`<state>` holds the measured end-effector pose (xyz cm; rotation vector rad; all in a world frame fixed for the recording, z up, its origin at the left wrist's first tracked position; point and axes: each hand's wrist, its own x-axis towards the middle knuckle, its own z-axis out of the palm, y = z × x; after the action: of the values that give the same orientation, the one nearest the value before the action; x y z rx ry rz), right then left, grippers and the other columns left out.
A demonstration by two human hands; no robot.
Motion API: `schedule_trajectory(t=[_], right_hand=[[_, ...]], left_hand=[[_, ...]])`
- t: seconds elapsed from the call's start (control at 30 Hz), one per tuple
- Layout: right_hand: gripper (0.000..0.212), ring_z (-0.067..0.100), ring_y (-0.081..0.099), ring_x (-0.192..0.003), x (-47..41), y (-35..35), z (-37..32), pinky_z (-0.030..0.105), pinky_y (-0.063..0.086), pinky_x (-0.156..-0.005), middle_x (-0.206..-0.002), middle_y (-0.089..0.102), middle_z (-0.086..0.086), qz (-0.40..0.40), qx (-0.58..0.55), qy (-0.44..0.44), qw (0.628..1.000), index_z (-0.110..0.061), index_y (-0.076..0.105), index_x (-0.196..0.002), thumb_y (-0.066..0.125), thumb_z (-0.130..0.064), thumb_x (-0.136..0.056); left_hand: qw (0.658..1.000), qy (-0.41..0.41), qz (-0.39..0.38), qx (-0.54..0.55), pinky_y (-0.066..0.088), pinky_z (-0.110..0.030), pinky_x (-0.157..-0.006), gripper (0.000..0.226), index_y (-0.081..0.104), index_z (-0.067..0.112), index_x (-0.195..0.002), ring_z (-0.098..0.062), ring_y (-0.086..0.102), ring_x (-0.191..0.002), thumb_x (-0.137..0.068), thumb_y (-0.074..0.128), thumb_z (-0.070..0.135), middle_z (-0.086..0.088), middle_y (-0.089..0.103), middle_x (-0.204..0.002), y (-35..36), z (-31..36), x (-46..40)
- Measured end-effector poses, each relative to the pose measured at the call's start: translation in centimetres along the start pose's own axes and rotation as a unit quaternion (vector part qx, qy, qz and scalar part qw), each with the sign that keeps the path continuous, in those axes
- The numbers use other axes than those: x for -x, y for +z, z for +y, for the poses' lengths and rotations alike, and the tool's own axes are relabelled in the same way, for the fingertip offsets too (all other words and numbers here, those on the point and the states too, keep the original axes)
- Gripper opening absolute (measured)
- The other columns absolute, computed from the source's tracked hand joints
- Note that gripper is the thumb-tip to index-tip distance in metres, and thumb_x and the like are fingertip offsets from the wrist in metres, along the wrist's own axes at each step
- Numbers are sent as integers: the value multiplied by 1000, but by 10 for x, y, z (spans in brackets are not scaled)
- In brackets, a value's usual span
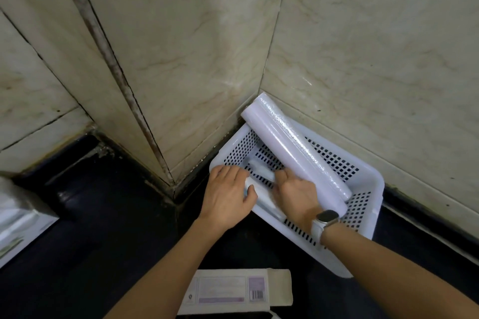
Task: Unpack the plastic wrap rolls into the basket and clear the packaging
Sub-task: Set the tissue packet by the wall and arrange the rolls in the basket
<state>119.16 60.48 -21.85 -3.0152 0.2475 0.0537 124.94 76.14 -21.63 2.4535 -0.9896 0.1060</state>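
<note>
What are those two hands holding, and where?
Both hands, left and right, grip a smaller roll lying in the basket, one at each end.

White perforated plastic basket [368, 189], rectangular, sat on the dark counter at about 4 o'clock, tucked into the tiled corner, its long axis running from 10 toward 4 o'clock. Long plastic wrap roll [290, 147], pale lilac and glossy, leaned across it, upper end propped over the far rim at 11 o'clock, lower end down inside near the 4 o'clock wall. Smaller white roll [261, 171] lay flat on the basket floor toward 9 o'clock, partly hidden. Flattened cardboard packaging box [233, 290], printed label and barcode up, lay at 6 o'clock.
</note>
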Motion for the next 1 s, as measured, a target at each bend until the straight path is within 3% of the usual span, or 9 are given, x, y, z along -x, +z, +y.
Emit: schedule_trajectory(t=[0.13,0.27,0.33,0.43,0.53,0.7,0.8,0.9,1.0], right_hand=[[9,21,55,-53,9,-34,9,28,45,-44,-68,55,0,58,-281,115,951,-13,54,-89,48,-20,-90],[4,20,62,-69,-2,-61,26,27,56,-67,-80,64,6,-76,-462,154,870,-16,58,-81,58,-16,-85],[7,17,55,-68,-11,-61,27,18,51,-67,-78,58,2,-196,-392,85,895,-14,56,-83,61,-19,-84],[17,14,48,-72,-22,-39,11,27,45,-68,-83,51,1,-294,-284,12,913,-14,47,-92,59,-22,-84],[18,15,41,-64,-27,-16,-3,29,36,-62,-74,44,1,-223,-267,-5,938,-7,44,-86,58,-18,-85],[30,26,48,-75,-17,6,-5,36,40,-65,-106,45,11,-72,-148,-37,986,-6,43,-110,55,-23,-87],[28,26,50,-81,-12,9,-2,33,40,-70,-107,49,11,-73,-165,-71,981,-7,46,-112,52,-21,-89],[27,25,52,-100,-8,5,4,26,39,-89,-110,57,12,-158,-240,-83,954,-5,56,-116,46,-13,-92],[33,15,54,-104,-5,-8,16,21,41,-94,-118,58,6,-223,-339,-26,914,-7,53,-122,37,-4,-94]], left_hand=[[996,-40,3,74,36,-35,-100,35,55,5,-116,-24,54,-111,-82,57,15,-10,61,-116,1,-1,0],[994,-59,34,88,38,-39,-102,37,54,2,-117,-29,51,-117,-81,59,9,-15,58,-120,-4,-1,7],[995,-71,48,54,33,-47,-106,37,54,-1,-118,-32,49,-122,-85,53,16,-18,59,-122,-3,-3,13],[994,-96,35,29,26,-55,-110,52,47,-1,-127,-31,39,-132,-88,35,30,-17,52,-134,-4,-4,18],[996,-89,14,-3,29,-58,-108,54,43,0,-132,-32,37,-134,-89,31,29,-18,46,-140,-2,-5,20],[996,-90,-6,-27,30,-60,-105,54,42,3,-134,-31,37,-134,-89,29,30,-16,43,-142,1,-7,19],[995,-94,-10,-31,28,-60,-105,55,41,4,-135,-30,36,-134,-89,28,31,-15,42,-143,1,-7,19],[995,-93,-13,-42,26,-62,-105,54,42,5,-135,-29,35,-135,-89,29,31,-15,42,-144,1,-7,19],[994,-89,-17,-64,20,-64,-105,48,48,8,-131,-27,35,-136,-88,38,28,-13,43,-143,0,-5,17]])
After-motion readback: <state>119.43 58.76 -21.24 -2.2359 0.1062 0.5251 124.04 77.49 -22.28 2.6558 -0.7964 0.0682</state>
